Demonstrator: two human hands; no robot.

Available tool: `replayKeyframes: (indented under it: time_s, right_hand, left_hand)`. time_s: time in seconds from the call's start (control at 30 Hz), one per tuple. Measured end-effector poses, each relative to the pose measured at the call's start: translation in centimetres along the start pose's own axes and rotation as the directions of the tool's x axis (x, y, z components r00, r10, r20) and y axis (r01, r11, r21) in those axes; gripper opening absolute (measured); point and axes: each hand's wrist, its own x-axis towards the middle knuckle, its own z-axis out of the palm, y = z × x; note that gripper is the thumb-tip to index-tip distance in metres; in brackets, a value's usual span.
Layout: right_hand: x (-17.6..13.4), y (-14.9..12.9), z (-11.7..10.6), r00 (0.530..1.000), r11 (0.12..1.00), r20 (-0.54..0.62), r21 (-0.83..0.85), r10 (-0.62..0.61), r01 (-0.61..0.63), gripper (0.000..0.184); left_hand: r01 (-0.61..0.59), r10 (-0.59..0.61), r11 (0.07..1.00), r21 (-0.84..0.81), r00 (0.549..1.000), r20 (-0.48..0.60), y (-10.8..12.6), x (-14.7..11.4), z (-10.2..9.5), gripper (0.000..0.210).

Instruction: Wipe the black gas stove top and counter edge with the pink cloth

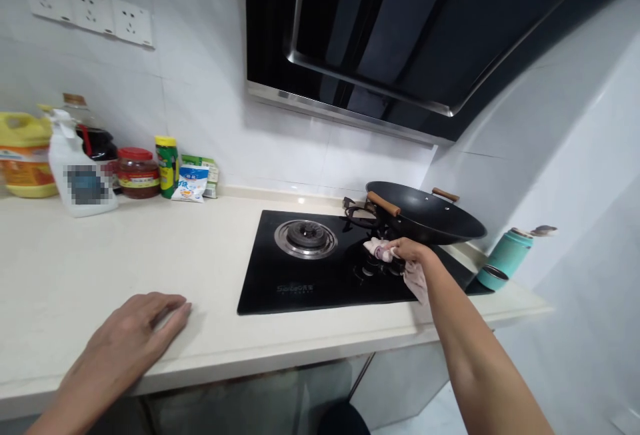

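My right hand (411, 248) grips a pale pink cloth (379, 248) and presses it against the black glass gas stove (295, 298), by the control knobs. One end of the cloth hangs down below my wrist. Bent loosely, my left hand (137, 325) rests on the cream countertop (210, 328) left of the stove; a gap shows between thumb and fingers, and nothing is in it. On the stove's left side is a bare burner (306, 235). A large black wok (430, 212) with wooden handles sits tilted at the right rear, beside a black pan support (363, 216).
Along the wall at left stand a yellow jug (25, 155), a white spray bottle (83, 178), a red-lidded jar (139, 175), a green shaker (167, 165) and a small packet (191, 183). A turquoise utensil holder (510, 255) is at right. The range hood (350, 28) overhangs the stove.
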Motion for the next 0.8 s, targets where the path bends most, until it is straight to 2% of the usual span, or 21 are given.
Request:
replayKeyframes:
  time_s: [0.13,0.23,0.43,0.6,0.67,0.8]
  right_hand:
    - [-0.6,-3.1,0.7,0.981,0.978,0.157,-0.158,-0.113,0.137,0.023]
    - [-2.4,-4.4,1.1,0.964,0.931,0.195,-0.281,-0.182,0.232,0.018]
    - [-6.7,-4.7,2.5,0.923,0.798,0.121,-0.471,-0.365,0.377,0.019]
    - [-9.1,-3.1,5.0,0.818,0.639,0.042,-0.6,-0.574,0.48,0.023]
    - [-9.8,-2.0,6.1,0.783,0.628,-0.018,-0.61,-0.622,0.484,0.023]
    - [-11.2,-0.2,7.7,0.724,0.662,-0.137,-0.545,-0.676,0.514,0.022]
  left_hand:
    - [0.023,-0.024,1.0,-0.008,1.0,-0.017,0.6,-0.2,-0.4,0.05]
    - [0.03,-0.03,1.0,-0.003,0.999,-0.029,0.8,-0.3,-0.6,0.046]
    - [0.0,-0.001,1.0,-0.022,1.0,-0.023,0.5,-0.3,-0.5,0.045]
    - [0.008,-0.009,0.999,-0.045,1.0,-0.03,0.4,-0.6,-0.3,0.045]
    - [0.01,-0.012,0.998,-0.057,0.999,-0.03,0.5,-0.7,-0.3,0.045]
    - [0.004,-0.005,0.998,-0.059,1.0,-0.013,0.6,-0.7,-0.4,0.047]
